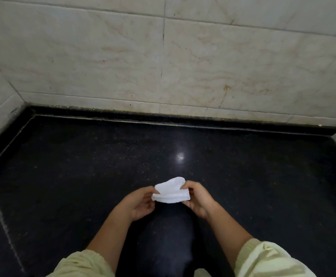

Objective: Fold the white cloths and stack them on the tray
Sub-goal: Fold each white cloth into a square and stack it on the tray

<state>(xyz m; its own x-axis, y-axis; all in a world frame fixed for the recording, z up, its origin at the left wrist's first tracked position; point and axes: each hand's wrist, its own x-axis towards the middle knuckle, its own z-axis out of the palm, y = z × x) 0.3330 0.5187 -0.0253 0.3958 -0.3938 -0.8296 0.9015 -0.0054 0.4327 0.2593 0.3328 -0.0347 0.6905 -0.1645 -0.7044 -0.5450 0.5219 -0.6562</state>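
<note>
- The white cloth (171, 190) is small and partly folded, with a doubled edge along its near side. It is held up between the two hands, above the dark surface and not lying on it.
- The left hand (141, 202) pinches the cloth's left end between thumb and fingertips, palm turned inward.
- The right hand (198, 198) pinches the right end near the top corner. Its other fingers curl behind the cloth, where I cannot see how they sit.
- Pale yellow-green sleeves, the left sleeve (83, 264) and the right sleeve (267, 258), are pushed up the forearms and cut off by the bottom edge.
- Beneath the wrists lies a dark rounded shape (165, 242). It is too dim to tell whether it is a clothed knee or a shadow on the stone.
- The black speckled stone surface (83, 166) spreads out all around, polished, with a small glare spot (180, 156) beyond the cloth.
- A pale scuffed streak (1, 216) runs across the surface on the left.
- A raised black strip (183, 118) borders the surface at the back and left.
- Cream veined wall tiles (223, 66) rise behind it, carrying dark specks and a yellowish stain (227, 87).
- At the far right edge something grey is clipped by the frame and cannot be made out.
</note>
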